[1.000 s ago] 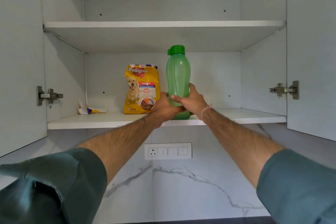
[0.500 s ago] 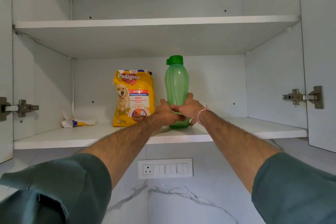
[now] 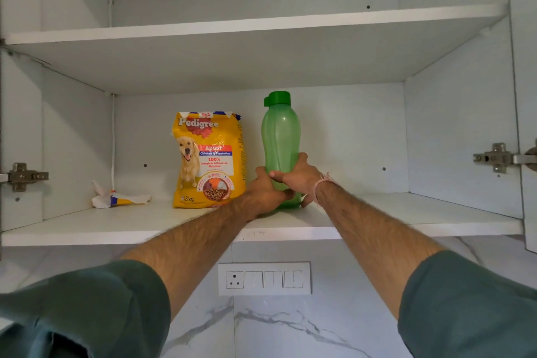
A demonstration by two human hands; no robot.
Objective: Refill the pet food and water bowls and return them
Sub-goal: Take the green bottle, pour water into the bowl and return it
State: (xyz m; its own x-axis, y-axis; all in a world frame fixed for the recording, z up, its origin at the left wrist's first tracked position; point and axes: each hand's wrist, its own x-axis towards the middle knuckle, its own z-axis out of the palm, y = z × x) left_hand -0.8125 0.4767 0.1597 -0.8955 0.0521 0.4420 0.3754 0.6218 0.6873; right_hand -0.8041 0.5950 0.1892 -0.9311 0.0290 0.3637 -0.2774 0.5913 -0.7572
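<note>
Fingers of both hands are wrapped around the lower body of the green bottle, the right hand over the front and the left hand at its left side, presumably so a tall, possibly heavy bottle is kept upright. Its base is seen on the lower shelf of the open cabinet. Just beside it, to the left, the dog food bag is stood upright, label outward. Further left, a crumpled wrapper is left lying. No bowls are seen.

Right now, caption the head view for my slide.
Both hands grip a green water bottle beside a Pedigree bag on the cabinet shelf.
</note>
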